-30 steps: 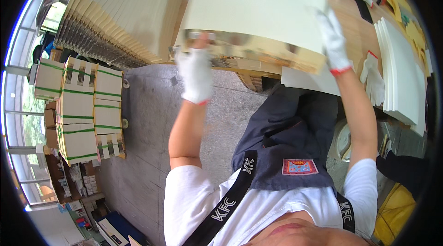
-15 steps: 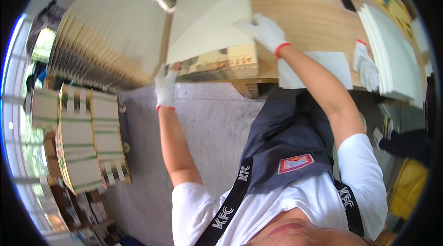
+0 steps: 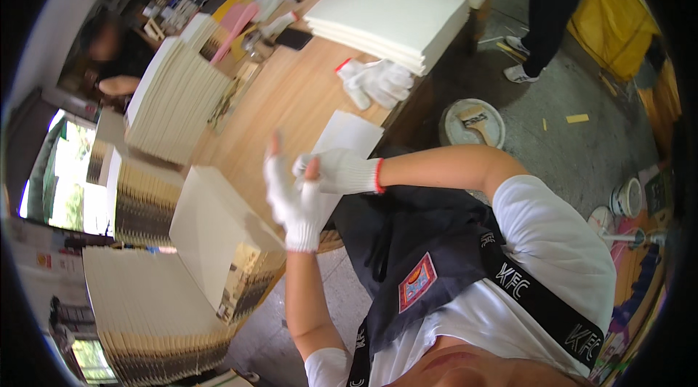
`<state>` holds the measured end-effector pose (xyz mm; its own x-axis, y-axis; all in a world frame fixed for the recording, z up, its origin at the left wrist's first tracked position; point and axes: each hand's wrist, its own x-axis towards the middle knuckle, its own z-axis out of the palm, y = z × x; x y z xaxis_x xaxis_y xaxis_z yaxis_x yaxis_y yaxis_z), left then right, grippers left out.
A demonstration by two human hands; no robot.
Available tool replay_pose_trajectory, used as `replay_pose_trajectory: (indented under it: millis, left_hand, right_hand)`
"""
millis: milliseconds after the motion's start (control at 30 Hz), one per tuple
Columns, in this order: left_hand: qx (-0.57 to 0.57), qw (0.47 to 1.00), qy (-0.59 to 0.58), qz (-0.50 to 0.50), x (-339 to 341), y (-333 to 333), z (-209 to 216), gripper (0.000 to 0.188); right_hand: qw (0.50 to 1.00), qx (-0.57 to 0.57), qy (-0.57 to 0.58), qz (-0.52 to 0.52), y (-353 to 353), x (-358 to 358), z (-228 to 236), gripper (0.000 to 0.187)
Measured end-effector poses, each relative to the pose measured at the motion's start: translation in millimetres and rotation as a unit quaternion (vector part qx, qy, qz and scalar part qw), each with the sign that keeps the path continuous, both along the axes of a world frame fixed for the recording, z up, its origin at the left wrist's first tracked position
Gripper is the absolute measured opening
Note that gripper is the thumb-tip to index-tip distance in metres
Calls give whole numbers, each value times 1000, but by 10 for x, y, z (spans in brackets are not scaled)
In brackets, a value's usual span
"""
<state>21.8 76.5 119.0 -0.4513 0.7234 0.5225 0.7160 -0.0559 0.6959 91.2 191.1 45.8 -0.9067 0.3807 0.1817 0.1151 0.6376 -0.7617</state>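
Observation:
Both my hands wear white knit gloves and are close together above the wooden table (image 3: pixel 251 122), near its front edge. My left hand (image 3: pixel 294 205) has its fingers stretched up and its thumb apart, with bare tips showing; nothing is in it. Just behind its thumb is my right hand (image 3: pixel 338 170), in a red-cuffed glove; its fingers are partly hidden, so their grip is unclear. Under the hands lies a white sheet (image 3: pixel 349 132). To the left stands a pale stack (image 3: pixel 218 231) with a printed side, apart from both hands.
Spare white gloves (image 3: pixel 378 83) lie by a thick white stack (image 3: pixel 392 16) and a black phone (image 3: pixel 294 39). More stacks (image 3: pixel 156 314) stand at left. On the floor at right is a bucket (image 3: pixel 472 125) with a brush on it. Another person's legs (image 3: pixel 556 9) are beyond.
My view has swung to the right. My left hand has left the printed stack, and my right hand has come off its top; both are now together near the white sheet.

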Motion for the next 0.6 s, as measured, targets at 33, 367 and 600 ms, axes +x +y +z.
replay_pose_trajectory:
  millis: [33,367,600]
  left_hand:
    - [-33,991,-106,-70,147,301,-18,73]
    - [-185,677,-681,-210,632,2676,-585,37]
    - [-127,682,-708,-130,759,2706,-552,26]
  right_hand:
    - [999,3,-28,-26,88,220,-22,47]
    - [985,-108,-88,-99,684,1686,-69,37]
    - [980,-150,-79,-108,922,2025,-109,39]
